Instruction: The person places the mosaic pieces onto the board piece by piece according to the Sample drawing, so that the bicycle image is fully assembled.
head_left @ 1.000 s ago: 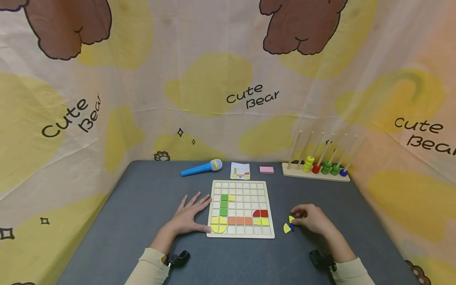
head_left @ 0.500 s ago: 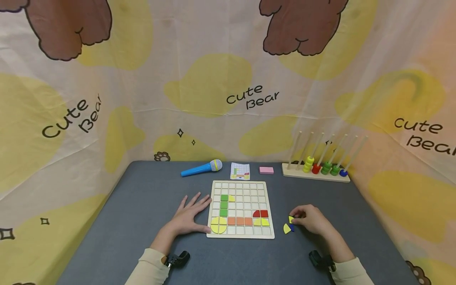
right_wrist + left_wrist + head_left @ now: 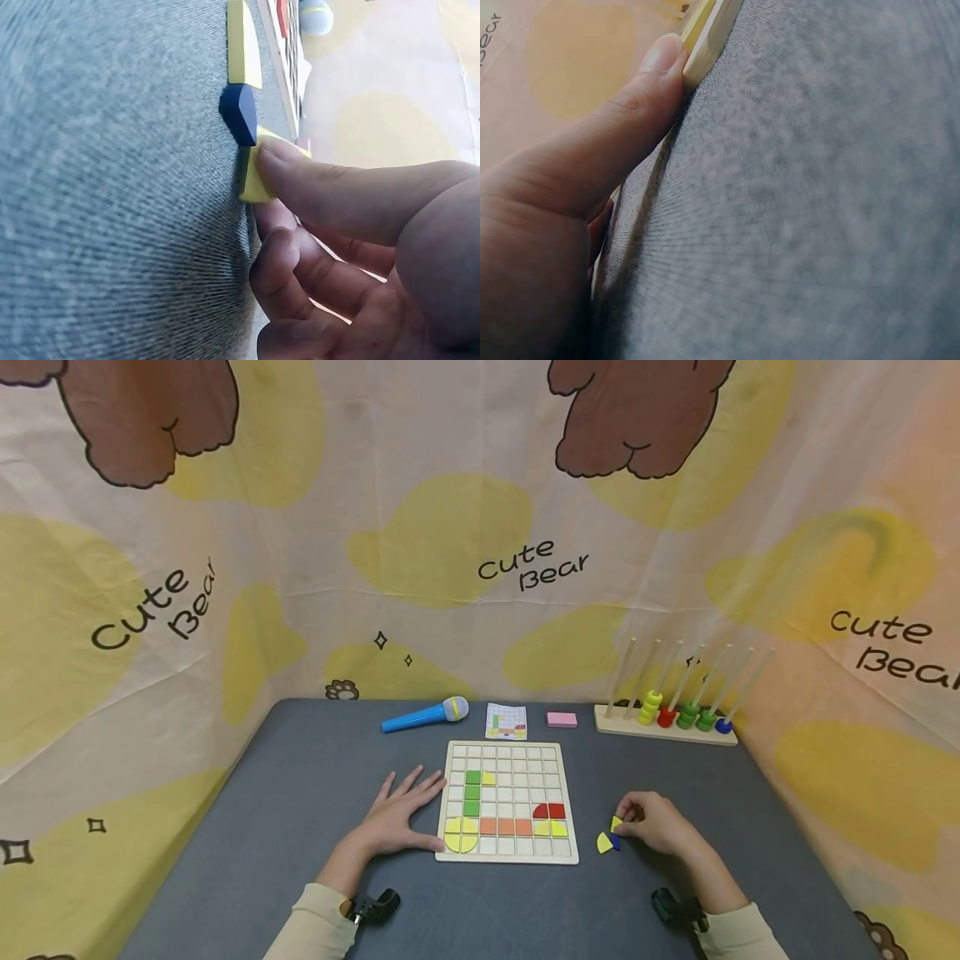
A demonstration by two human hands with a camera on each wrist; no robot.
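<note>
My left hand [image 3: 393,820] lies with fingers spread at the left side of a wooden grid board [image 3: 507,859]. Its thumb touches the board's near left corner, as the left wrist view shows. Green, yellow, orange and red pieces sit in several of the board's squares. Right of the board, my right hand [image 3: 662,823] pinches a yellow quarter-circle piece [image 3: 255,178] between thumb and index finger. Close beside it on the table are a small dark blue piece [image 3: 240,115] and another yellow quarter-circle piece [image 3: 604,843].
Behind the board lie a blue toy microphone [image 3: 424,716], a pattern card [image 3: 506,722] and a pink block [image 3: 561,720]. A wooden bead rack [image 3: 663,726] with upright rods stands at the back right. Printed cloth [image 3: 442,543] hangs behind the grey table [image 3: 495,910].
The yellow piece in my right fingers has shifted slightly right, and more of the blue piece's surroundings show. My left hand stays where it was on the board's edge.
</note>
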